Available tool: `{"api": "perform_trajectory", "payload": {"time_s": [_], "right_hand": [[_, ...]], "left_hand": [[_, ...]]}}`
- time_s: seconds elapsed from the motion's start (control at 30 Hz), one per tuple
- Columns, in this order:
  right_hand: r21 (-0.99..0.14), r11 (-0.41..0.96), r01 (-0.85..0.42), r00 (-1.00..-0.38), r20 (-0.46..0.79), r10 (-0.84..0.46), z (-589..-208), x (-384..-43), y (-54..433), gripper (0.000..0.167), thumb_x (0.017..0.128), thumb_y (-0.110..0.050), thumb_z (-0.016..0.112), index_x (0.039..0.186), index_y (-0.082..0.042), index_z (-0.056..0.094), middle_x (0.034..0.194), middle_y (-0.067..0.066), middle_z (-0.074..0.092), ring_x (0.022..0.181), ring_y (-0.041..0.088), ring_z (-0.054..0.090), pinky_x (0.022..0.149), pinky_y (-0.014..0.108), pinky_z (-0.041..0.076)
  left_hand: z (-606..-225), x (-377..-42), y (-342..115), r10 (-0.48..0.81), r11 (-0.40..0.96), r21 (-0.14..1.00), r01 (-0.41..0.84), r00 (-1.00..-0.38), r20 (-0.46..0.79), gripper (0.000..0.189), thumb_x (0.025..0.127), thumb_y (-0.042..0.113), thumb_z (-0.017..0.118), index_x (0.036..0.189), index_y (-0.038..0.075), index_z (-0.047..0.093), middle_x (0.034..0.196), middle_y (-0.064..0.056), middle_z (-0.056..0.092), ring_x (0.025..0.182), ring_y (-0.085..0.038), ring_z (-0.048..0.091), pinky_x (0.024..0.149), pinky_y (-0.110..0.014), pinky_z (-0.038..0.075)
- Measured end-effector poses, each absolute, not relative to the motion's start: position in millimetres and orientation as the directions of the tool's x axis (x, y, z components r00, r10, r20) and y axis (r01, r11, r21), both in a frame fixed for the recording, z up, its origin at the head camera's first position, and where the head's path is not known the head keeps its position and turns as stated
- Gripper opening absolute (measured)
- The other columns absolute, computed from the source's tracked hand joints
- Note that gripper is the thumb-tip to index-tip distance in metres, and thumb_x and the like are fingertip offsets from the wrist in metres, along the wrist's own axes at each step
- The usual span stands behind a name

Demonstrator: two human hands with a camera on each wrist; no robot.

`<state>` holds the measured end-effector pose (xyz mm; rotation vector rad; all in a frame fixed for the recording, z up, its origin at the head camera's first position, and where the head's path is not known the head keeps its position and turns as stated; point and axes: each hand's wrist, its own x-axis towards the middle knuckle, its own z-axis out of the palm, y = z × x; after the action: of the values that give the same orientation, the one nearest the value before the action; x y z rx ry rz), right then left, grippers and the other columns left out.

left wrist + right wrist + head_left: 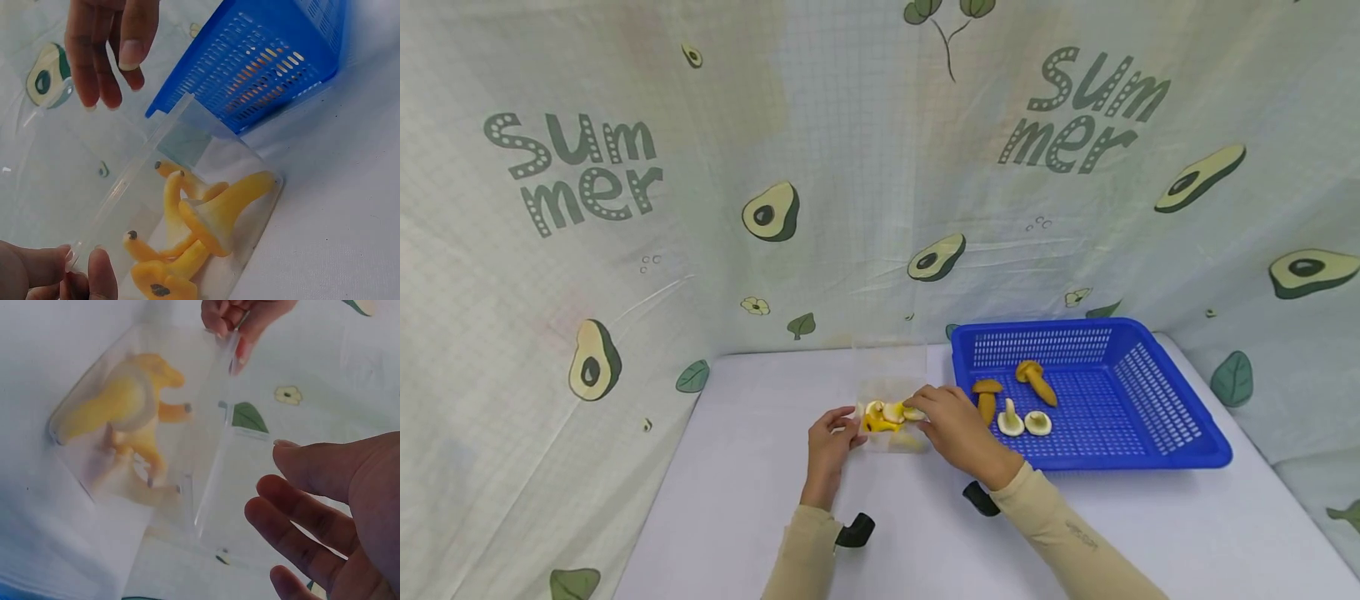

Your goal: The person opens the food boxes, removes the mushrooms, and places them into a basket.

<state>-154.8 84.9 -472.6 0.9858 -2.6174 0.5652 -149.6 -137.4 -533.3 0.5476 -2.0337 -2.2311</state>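
A clear plastic box [887, 443] with several yellow mushrooms [225, 212] lying in it stands on the table. My left hand [829, 450] pinches the box's left rim between thumb and fingers, as the left wrist view shows up close. Over the box's right side is my right hand [958, 433]. Its fingers are apart and loosely bent in the right wrist view, with nothing between them. Through the box wall the mushrooms [131, 403] look blurred. A transparent lid [891, 362] appears to stand up behind the box.
To the right sits a blue plastic basket [1138, 458] with a brown mushroom [1036, 383], another brown mushroom [987, 404] and two pale ones near its left side. A printed curtain [850, 167] hangs behind the white table [745, 467].
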Motion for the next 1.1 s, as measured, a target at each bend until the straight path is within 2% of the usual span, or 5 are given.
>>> {"api": "perform_trajectory", "payload": {"time_s": [0.23, 0.67, 1.1], "right_hand": [[-0.324, 0.682, -0.656, -0.752, 0.353, -0.556, -478.3, -156.2, 73.0, 0.029, 0.091, -0.006, 0.083, 0.119, -0.006, 0.076, 0.113, 0.006, 0.074, 0.104, 0.025, 0.069, 0.104, 0.047, 0.053], [-0.409, 0.667, -0.622, -0.783, 0.344, -0.519, -484.1, -169.0, 46.9, 0.033, 0.089, 0.000, 0.083, 0.120, -0.005, 0.075, 0.114, 0.006, 0.073, 0.111, 0.028, 0.069, 0.107, 0.049, 0.052], [-0.392, 0.687, -0.612, -0.790, 0.315, -0.525, -498.9, -185.3, 25.5, 0.028, 0.087, -0.002, 0.086, 0.114, -0.004, 0.078, 0.109, 0.006, 0.074, 0.106, 0.028, 0.071, 0.105, 0.049, 0.052]], "left_hand": [[-533.2, -148.3, -137.3, -0.298, -0.123, 0.976, -0.177, -0.932, -0.207, 0.031, 0.100, -0.007, 0.067, 0.130, -0.014, 0.063, 0.095, -0.010, 0.056, 0.072, -0.013, 0.057, 0.066, -0.023, 0.065], [-533.6, -147.1, -137.6, -0.273, -0.139, 0.976, -0.167, -0.941, -0.200, 0.034, 0.099, -0.007, 0.067, 0.132, -0.016, 0.060, 0.094, -0.009, 0.056, 0.071, -0.012, 0.058, 0.067, -0.024, 0.065], [-533.2, -146.4, -136.0, -0.291, -0.134, 0.979, -0.155, -0.938, -0.189, 0.032, 0.098, -0.006, 0.069, 0.129, -0.015, 0.063, 0.094, -0.009, 0.058, 0.071, -0.012, 0.059, 0.067, -0.024, 0.065]]}}
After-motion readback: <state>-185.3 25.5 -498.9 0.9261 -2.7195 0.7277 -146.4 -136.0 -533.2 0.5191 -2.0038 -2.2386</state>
